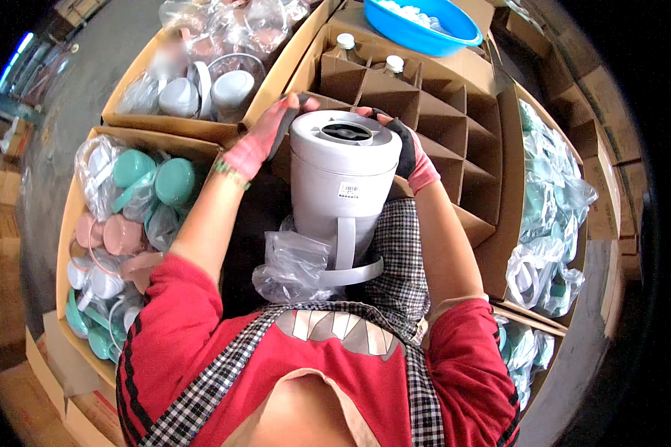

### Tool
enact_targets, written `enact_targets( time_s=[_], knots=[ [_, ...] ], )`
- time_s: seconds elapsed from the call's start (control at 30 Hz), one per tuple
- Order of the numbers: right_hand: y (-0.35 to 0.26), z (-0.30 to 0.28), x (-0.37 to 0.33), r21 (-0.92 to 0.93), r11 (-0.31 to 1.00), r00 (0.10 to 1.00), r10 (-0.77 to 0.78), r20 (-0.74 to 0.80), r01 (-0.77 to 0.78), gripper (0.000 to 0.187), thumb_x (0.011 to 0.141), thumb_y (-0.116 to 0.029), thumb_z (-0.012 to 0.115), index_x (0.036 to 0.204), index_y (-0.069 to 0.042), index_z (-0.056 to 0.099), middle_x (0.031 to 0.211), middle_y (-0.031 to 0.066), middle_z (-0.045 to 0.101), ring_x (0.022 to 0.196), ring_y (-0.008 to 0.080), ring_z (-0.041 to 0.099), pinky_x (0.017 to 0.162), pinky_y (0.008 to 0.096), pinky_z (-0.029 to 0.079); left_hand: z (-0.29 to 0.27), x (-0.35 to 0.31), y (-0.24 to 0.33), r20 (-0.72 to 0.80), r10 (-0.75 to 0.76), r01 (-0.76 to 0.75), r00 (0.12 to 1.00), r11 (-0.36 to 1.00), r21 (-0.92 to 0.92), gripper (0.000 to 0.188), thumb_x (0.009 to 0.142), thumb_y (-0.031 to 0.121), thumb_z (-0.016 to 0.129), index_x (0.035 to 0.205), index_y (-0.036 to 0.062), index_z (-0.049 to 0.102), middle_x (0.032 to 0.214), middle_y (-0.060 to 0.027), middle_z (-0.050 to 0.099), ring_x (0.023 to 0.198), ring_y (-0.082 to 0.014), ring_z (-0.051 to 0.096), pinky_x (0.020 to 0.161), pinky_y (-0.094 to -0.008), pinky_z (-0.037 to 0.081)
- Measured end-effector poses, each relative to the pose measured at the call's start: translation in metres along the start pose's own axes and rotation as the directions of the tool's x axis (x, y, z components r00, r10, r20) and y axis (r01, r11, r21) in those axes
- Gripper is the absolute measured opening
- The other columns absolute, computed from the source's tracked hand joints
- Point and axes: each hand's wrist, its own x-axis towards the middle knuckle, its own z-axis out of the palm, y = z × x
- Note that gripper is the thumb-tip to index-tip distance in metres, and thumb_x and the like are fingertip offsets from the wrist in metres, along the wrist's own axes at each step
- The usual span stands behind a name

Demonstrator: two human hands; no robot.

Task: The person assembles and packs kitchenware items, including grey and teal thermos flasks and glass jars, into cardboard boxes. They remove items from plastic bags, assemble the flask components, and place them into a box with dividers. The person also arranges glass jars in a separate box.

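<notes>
A big pale lilac-grey plastic vacuum jug [322,175] stands base up and a little tilted in front of my lap. Its side handle and carrying loop point down toward me, and a small barcode label sits on its wall. The raised base has a round dark opening. My left hand [267,136], in a pink and black fingerless glove, curls its fingers at the jug's far left edge. On the other side, my right hand [410,151], gloved alike, grips the far right edge. A crumpled clear plastic bag [294,264] lies against the jug's lower left.
Left, an open carton [71,246] holds green, pink and grey jugs in plastic; another carton [145,123] stands beyond it. Ahead right, a carton with cardboard dividers [443,153] holds two silver-capped bottles [394,65]. Behind is a blue basin [417,41]. Bagged jugs [548,186] fill a carton at right.
</notes>
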Motion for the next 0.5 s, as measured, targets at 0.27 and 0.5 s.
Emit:
enact_targets(
  time_s=[0.27,0.5],
  knots=[
    [-0.001,0.007,-0.006,-0.008,0.999,0.995,0.044,0.089,-0.044,0.039,0.085,-0.027,0.045,0.112,0.002,0.043,0.111,0.0140,0.049,0.100,0.0213,0.049,0.088,0.0306,0.039,0.038,-0.014,0.000,0.058,-0.111,0.122,0.992,0.958,-0.259,0.040,0.087,0.036,0.041,0.099,-0.0009,0.051,0.097,-0.0064,0.055,0.087,-0.0118,0.052,0.078,-0.0246,0.041],
    [-0.005,0.028,-0.044,-0.698,0.716,0.875,-0.342,-0.343,0.006,0.059,0.084,-0.051,0.038,0.113,0.000,0.044,0.105,0.0085,0.050,0.094,0.0141,0.048,0.081,0.0255,0.039,0.030,0.005,0.017,-0.314,0.044,0.061,0.948,0.947,0.317,0.040,0.085,0.027,0.049,0.115,-0.0007,0.046,0.101,-0.0039,0.054,0.091,-0.0108,0.050,0.083,-0.0227,0.038]
  ],
)
